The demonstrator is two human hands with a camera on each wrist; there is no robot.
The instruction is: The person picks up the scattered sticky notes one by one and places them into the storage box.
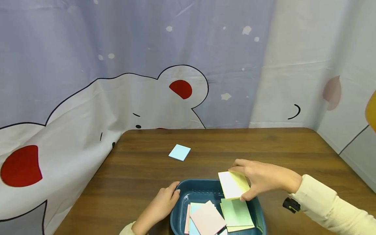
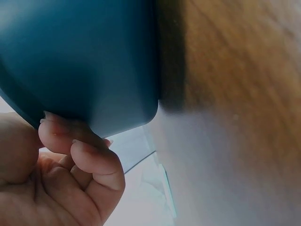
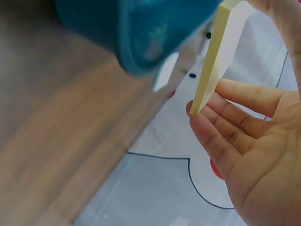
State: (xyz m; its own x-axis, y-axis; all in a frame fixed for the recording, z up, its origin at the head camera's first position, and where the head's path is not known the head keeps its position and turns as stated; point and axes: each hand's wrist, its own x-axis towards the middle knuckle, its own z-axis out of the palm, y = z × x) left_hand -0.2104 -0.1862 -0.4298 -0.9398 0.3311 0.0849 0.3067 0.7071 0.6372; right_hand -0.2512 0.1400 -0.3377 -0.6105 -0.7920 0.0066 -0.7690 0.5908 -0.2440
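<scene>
My right hand (image 1: 262, 176) pinches a pale yellow sticky note pad (image 1: 234, 185) by its edges, above the back right part of a dark blue plastic tub (image 1: 199, 185). In the right wrist view the yellow pad (image 3: 212, 61) is tilted, with thumb and fingers on opposite edges. My left hand (image 1: 160, 206) grips the tub's back left corner; the left wrist view shows its curled fingers (image 2: 96, 160) at the rim. Inside the tub, green pads (image 1: 237, 212) lie on the right. A pink pad (image 1: 208, 219) lies over light blue and other pads on the left.
A light blue sticky note pad (image 1: 180, 152) lies on the brown wooden table (image 1: 141, 173) behind the tub. A printed curtain (image 1: 229, 65) hangs beyond the table's back edge and along its sides. Something black (image 1: 291, 205) sits under my right wrist.
</scene>
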